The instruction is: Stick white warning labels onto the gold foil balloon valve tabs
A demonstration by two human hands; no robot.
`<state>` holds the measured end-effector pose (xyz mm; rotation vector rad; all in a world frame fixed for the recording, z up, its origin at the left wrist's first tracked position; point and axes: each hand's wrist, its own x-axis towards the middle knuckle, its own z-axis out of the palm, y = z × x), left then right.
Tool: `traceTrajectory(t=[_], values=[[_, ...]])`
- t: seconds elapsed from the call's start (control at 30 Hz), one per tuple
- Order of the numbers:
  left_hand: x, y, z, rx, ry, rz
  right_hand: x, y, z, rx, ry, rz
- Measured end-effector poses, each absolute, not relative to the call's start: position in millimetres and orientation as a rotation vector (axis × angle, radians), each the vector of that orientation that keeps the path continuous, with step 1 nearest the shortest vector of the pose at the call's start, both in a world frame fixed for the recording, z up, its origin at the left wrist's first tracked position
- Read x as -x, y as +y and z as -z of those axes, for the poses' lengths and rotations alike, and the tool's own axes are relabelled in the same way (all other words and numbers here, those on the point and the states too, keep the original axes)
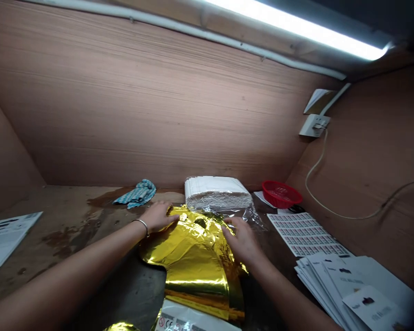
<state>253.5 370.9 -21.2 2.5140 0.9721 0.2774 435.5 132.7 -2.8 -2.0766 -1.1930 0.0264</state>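
Observation:
A flat, shiny gold foil balloon [196,266] lies in front of me, creased, with a small dark hole near its far end. My left hand [158,217] is closed on its far left edge, the thumb on top of the foil. On the right side, my right hand [243,239] pinches the foil between thumb and fingers; part of that grip is hidden. A printed white card [193,317] with warning marks lies at the balloon's near end. Another piece of gold foil [122,327] shows at the bottom edge.
A plastic-wrapped stack of white sheets [217,193] stands behind the balloon. A blue checked cloth [138,194] lies to its left, a red basket [281,194] to its right. Sticker sheets [307,234] and white printed cards [362,285] lie at right, more printed sheets [8,236] at left.

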Motion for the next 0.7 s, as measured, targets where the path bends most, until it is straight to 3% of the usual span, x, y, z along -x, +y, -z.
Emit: traceTrajectory(t=[0.33,0.7], values=[[-269.6,367.5,4.3,-2.005,1.088,-0.530,-525.9,175.7,-22.3,2.368,-0.642,0.164],[-337.8,380.9,-11.7,-1.342,1.027,-0.373,-581.3,223.0,-36.7,2.338,-0.633,-0.060]])
